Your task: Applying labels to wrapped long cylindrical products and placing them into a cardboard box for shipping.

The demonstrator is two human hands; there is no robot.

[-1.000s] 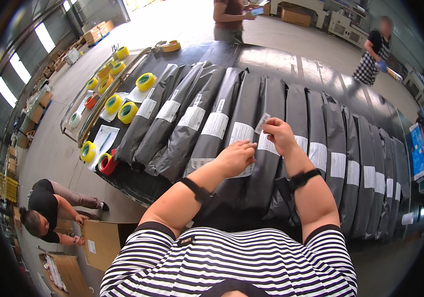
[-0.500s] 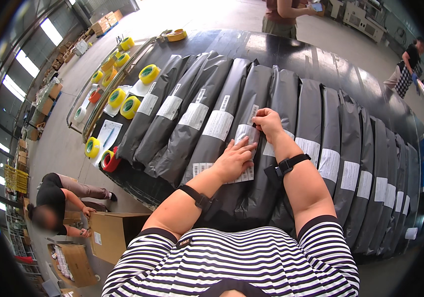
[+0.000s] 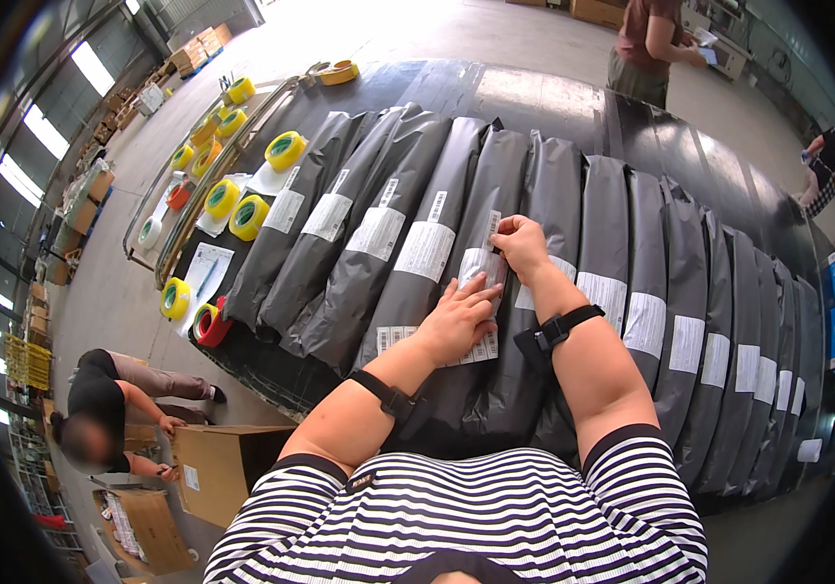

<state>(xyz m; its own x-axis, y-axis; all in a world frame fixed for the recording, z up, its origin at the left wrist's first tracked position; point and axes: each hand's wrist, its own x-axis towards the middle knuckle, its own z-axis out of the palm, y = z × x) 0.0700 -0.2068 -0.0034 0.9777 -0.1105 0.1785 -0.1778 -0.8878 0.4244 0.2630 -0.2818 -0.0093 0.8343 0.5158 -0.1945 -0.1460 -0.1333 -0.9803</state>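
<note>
Grey plastic, glossy and creased, wraps the bag that lies directly beneath both hands, one of a long row. The left hand rests on it with fingers spread, partly over the white label. Just beyond, the right hand pinches with thumb and forefinger at the near end of the barcode strip, which lies along the bag past the label. The loose film could ruck under the fingertips and leave the strip wrinkled or skewed; glue might also cling to the pinching fingers and lift its end. The sticker sheet under the left wrist could be dragged if that arm shifts, and the wrist hides much of it. Other bags crowd close on either side of the hands, limiting elbow room. Well to the left of the left hand sit tape rolls and a paper; farther out, a co-worker bends at a carton. Nothing blocks the right hand's reach to the strip.
</note>
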